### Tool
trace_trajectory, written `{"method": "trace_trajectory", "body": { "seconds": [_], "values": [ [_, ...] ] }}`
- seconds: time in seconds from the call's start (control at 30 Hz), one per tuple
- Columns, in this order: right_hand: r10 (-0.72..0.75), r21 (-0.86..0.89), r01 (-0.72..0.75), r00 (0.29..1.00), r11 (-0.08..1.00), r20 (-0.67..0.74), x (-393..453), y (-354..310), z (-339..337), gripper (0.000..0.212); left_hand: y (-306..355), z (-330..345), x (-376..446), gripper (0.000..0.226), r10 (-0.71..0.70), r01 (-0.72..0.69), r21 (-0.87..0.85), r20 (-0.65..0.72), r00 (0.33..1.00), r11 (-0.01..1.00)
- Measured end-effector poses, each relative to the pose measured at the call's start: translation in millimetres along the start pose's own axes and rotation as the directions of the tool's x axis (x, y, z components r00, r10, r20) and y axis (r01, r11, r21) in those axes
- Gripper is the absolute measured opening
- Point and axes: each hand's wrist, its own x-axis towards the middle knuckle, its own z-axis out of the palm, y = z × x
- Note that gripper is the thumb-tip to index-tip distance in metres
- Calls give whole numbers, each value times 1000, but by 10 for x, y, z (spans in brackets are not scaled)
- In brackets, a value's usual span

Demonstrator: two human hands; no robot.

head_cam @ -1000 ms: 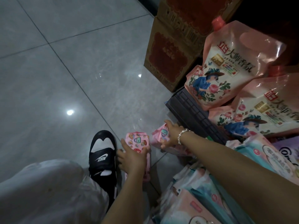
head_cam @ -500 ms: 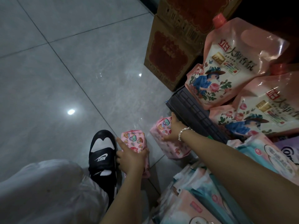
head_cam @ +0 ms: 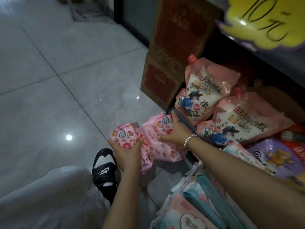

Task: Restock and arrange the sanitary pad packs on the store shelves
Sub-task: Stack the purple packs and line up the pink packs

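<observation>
1. Left hand (head_cam: pixel 127 152): fingers and thumb wrapped round the near end of a pink plastic sanitary pad pack printed with coloured cartoon stickers (head_cam: pixel 125 139), which it holds above the floor.
2. Right hand (head_cam: pixel 175 133): thumb below and fingers spread over a second pink plastic sanitary pad pack with the same sticker print (head_cam: pixel 162 142), gripping it; a beaded silver bracelet (head_cam: pixel 189 139) circles the wrist.
3. The two pink packs lie side by side and touch along their long edges, the left-hand one nearer the viewer's foot.
4. Black-and-white slide sandal (head_cam: pixel 104 169): just beside the left hand, on the glossy grey tiled floor (head_cam: pixel 49 96); a pale trouser leg (head_cam: pixel 49 200) fills the lower left corner.
5. Dark plastic crate edge (head_cam: pixel 184 121): directly behind the right hand.
6. Pink spouted refill pouch with a blue-dressed figure and roses (head_cam: pixel 201 95) and a second, identical pink refill pouch (head_cam: pixel 244 121): leaning behind the crate edge, the second overlapping the first at the right.
7. Stack of pastel teal-and-pink pad packs (head_cam: pixel 198 204): under the right forearm, near the lower right.
8. Purple soft pouch (head_cam: pixel 277 157): at the right edge.
9. Two stacked brown cardboard cartons with red printed panels (head_cam: pixel 165 63): standing on the floor behind the pouches.
10. Yellow cloud-shaped price sign with purple border (head_cam: pixel 267 20): top right corner.
</observation>
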Motion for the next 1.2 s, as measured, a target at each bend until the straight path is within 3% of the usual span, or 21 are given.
{"method": "trace_trajectory", "body": {
  "seconds": [0.2, 0.4, 0.57, 0.7, 0.8, 0.97, 1.07, 1.2],
  "values": [
    [-95, 234, 171, 948, 957, -302, -908, -212, -624, 121, 651, -377, -410, 129, 167, -115, -227, 221, 961, 967],
    [-23, 375, 285, 821, 882, -570, -1978, -158, -1224, 103, 1225, -614, -1227, 95, 327, -156, -359, 485, 811, 920],
    [81, 482, 322, 760, 815, -644, -2782, 70, -1416, 97, 1386, -669, -1985, 56, 366, -117, -386, 673, 643, 915],
    [167, 544, 353, 703, 762, -691, -3290, 308, -1457, 91, 1490, -586, -2462, 92, 281, -112, -265, 782, 556, 958],
    [228, 572, 370, 658, 732, -718, -3577, 537, -1489, 87, 1572, -481, -2745, 80, 263, -185, -196, 837, 480, 963],
    [299, 624, 378, 636, 684, -712, -3838, 905, -1607, 86, 1895, -243, -3069, 54, 272, -281, -155, 852, 448, 947],
    [296, 592, 355, 615, 724, -731, -3851, 1083, -1757, 87, 2253, 15, -3197, 70, 378, -381, -219, 827, 417, 899],
    [291, 582, 359, 607, 730, -740, -3790, 1278, -1951, 86, 2862, 303, -3379, 86, 489, -610, -230, 819, 299, 758]
  ]
}}
